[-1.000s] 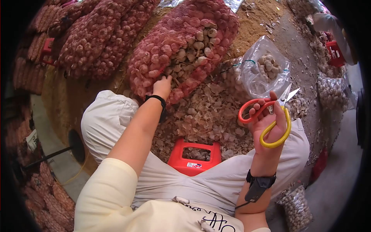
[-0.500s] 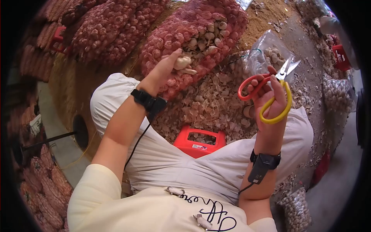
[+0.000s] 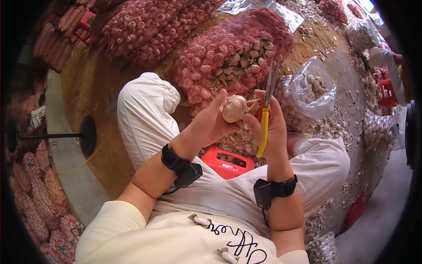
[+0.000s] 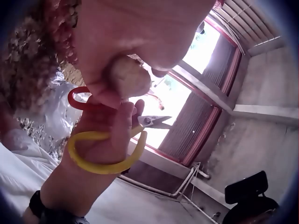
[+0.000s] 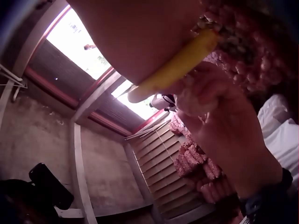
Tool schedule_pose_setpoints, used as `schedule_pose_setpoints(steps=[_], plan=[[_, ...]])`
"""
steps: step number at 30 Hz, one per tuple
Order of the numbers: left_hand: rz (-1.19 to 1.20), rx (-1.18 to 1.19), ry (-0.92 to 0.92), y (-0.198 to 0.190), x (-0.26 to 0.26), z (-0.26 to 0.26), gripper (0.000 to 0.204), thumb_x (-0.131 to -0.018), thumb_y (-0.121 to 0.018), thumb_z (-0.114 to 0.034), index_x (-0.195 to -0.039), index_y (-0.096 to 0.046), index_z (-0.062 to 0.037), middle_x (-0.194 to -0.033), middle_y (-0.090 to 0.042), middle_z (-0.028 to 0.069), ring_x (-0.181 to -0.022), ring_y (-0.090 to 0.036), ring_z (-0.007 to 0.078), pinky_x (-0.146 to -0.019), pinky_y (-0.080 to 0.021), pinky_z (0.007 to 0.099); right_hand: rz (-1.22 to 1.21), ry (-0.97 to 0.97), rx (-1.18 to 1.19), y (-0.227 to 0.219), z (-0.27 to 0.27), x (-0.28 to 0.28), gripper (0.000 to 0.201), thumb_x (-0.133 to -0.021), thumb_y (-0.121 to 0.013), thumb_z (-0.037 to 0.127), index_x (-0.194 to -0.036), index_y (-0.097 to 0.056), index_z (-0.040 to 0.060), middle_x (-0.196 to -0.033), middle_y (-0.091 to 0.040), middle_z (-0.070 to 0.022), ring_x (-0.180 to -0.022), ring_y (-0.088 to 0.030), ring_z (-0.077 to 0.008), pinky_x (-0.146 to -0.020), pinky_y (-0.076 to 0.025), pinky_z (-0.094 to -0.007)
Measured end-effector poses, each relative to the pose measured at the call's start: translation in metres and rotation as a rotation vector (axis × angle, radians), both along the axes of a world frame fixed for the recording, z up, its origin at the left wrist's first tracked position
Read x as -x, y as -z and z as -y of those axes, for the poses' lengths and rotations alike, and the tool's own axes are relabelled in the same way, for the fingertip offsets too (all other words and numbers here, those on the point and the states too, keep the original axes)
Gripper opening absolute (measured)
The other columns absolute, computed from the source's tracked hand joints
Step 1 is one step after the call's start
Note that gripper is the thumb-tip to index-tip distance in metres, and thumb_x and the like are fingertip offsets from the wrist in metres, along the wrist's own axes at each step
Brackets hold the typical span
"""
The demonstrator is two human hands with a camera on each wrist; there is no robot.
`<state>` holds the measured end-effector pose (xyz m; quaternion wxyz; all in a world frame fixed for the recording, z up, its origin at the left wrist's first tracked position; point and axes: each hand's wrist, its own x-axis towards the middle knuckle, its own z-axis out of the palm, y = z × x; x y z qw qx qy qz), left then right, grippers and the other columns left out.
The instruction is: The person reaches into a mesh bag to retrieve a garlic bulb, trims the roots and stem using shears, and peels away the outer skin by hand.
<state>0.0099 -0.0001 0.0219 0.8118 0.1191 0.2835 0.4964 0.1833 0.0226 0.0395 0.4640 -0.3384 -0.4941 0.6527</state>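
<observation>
In the head view a whitish garlic bulb [image 3: 234,109] is held in front of the lap by my left hand [image 3: 204,127], the stalk end toward the right. My right hand [image 3: 276,132] grips scissors [image 3: 264,130], their blades pointing up and away. The right thumb and fingertips are right at the bulb's stalk side. From the left wrist, the scissors' yellow handle [image 4: 100,168] and red handle [image 4: 71,98] show around the right hand, the blades slightly parted beneath the bulb [image 4: 131,77]. The right wrist view has the bulb [image 5: 194,100] behind the yellow handle [image 5: 175,67].
Beyond the hands lies a torn-open red mesh sack [image 3: 193,57] with loose garlic bulbs [image 3: 241,61] in its opening. To its right stands a clear plastic bag [image 3: 323,105] of bulbs. A red plastic stool [image 3: 215,163] sits between the legs. Full sacks [image 3: 145,31] lie upper left.
My left hand has come out of the mesh sack with a garlic bulb and moved back toward the lap. The right hand, with the scissors, has swung left to meet it, blades turning upward.
</observation>
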Motion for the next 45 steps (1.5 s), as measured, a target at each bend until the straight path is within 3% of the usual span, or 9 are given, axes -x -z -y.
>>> schedule_pose_setpoints(steps=[3, 5, 9, 13, 18, 22, 28, 42, 45], plan=[[-0.039, -0.085, 0.054, 0.001, 0.000, 0.002, 0.054, -0.099, -0.042, -0.049, -0.130, -0.049, -0.0052, -0.109, -0.060, 0.0069, -0.093, -0.060, 0.0159, -0.079, -0.052, 0.0319, -0.043, 0.032, 0.014, 0.005, 0.002, 0.004, 0.052, -0.085, -0.063, -0.003, -0.132, -0.043, 0.0049, -0.094, -0.056, -0.0036, -0.077, -0.054, -0.0072, -0.069, -0.049, -0.0200], [-0.852, -0.409, 0.066, 0.000, 0.000, 0.002, 0.053, -0.098, -0.050, -0.044, -0.131, -0.047, -0.0032, -0.106, -0.060, 0.0051, -0.096, -0.059, 0.0129, -0.079, -0.051, 0.0281, 0.025, 0.050, 0.154, -0.001, -0.002, -0.001, 0.048, -0.085, -0.062, -0.003, -0.129, -0.044, 0.0038, -0.091, -0.056, -0.0042, -0.072, -0.056, -0.0079, -0.061, -0.049, -0.0214], [-0.718, -0.560, -0.052, -0.005, -0.008, 0.007, 0.051, -0.096, -0.057, -0.038, -0.131, -0.045, -0.0030, -0.105, -0.060, 0.0045, -0.086, -0.059, 0.0097, -0.070, -0.049, 0.0234, -0.069, 0.095, 0.332, -0.003, -0.005, -0.003, 0.041, -0.089, -0.061, 0.008, -0.126, -0.046, 0.0024, -0.082, -0.057, -0.0024, -0.067, -0.058, -0.0093, -0.053, -0.048, -0.0221], [-0.517, -0.302, 0.008, -0.004, 0.005, 0.002, 0.062, -0.095, -0.043, -0.056, -0.131, -0.046, -0.0056, -0.103, -0.062, 0.0049, -0.068, -0.057, 0.0097, -0.056, -0.044, 0.0219, 0.019, -0.017, 0.226, -0.002, 0.000, -0.017, 0.047, -0.092, -0.064, 0.021, -0.131, -0.044, 0.0037, -0.087, -0.057, -0.0018, -0.065, -0.056, -0.0075, -0.051, -0.045, -0.0209], [-0.226, -0.139, -0.085, -0.016, 0.009, -0.007, 0.076, -0.092, -0.028, -0.070, -0.126, -0.051, -0.0054, -0.099, -0.064, 0.0044, -0.064, -0.056, 0.0112, -0.053, -0.043, 0.0234, 0.231, -0.178, 0.173, 0.016, 0.016, -0.030, 0.066, -0.089, -0.069, 0.037, -0.141, -0.039, 0.0083, -0.096, -0.054, 0.0013, -0.078, -0.049, -0.0048, -0.066, -0.040, -0.0178], [-0.268, -0.086, -0.205, -0.002, 0.018, -0.008, 0.075, -0.092, -0.029, -0.069, -0.119, -0.055, -0.0043, -0.096, -0.064, 0.0044, -0.065, -0.056, 0.0117, -0.055, -0.043, 0.0238, 0.442, -0.227, -0.058, 0.022, 0.025, -0.018, 0.077, -0.079, -0.078, 0.031, -0.142, -0.041, 0.0078, -0.107, -0.055, -0.0082, -0.095, -0.054, -0.0184, -0.086, -0.044, -0.0305], [-0.516, -0.164, -0.215, 0.011, 0.027, -0.008, 0.072, -0.093, -0.030, -0.068, -0.115, -0.056, -0.0043, -0.088, -0.060, 0.0046, -0.066, -0.055, 0.0123, -0.058, -0.044, 0.0259, 0.654, -0.262, -0.097, 0.020, 0.022, -0.008, 0.080, -0.074, -0.081, 0.028, -0.142, -0.042, 0.0091, -0.101, -0.056, -0.0127, -0.094, -0.055, -0.0238, -0.087, -0.045, -0.0320], [-0.937, -0.253, -0.087, 0.005, 0.014, -0.007, 0.071, -0.094, -0.027, -0.069, -0.112, -0.050, -0.0043, -0.074, -0.055, 0.0022, -0.061, -0.052, 0.0079, -0.054, -0.041, 0.0223, 0.641, -0.213, -0.103, 0.028, 0.021, -0.008, 0.073, -0.080, -0.075, 0.039, -0.139, -0.046, 0.0059, -0.102, -0.054, -0.0119, -0.093, -0.055, -0.0205, -0.085, -0.044, -0.0303], [-0.946, -0.262, -0.073, 0.008, 0.017, -0.009, 0.078, -0.092, -0.035, -0.069, -0.119, -0.048, 0.0025, -0.090, -0.057, 0.0075, -0.082, -0.053, 0.0092, -0.071, -0.046, 0.0237, 0.675, -0.182, -0.127, 0.036, 0.024, -0.006, 0.067, -0.084, -0.070, 0.045, -0.134, -0.051, 0.0052, -0.098, -0.058, -0.0116, -0.088, -0.057, -0.0194, -0.080, -0.046, -0.0299]])
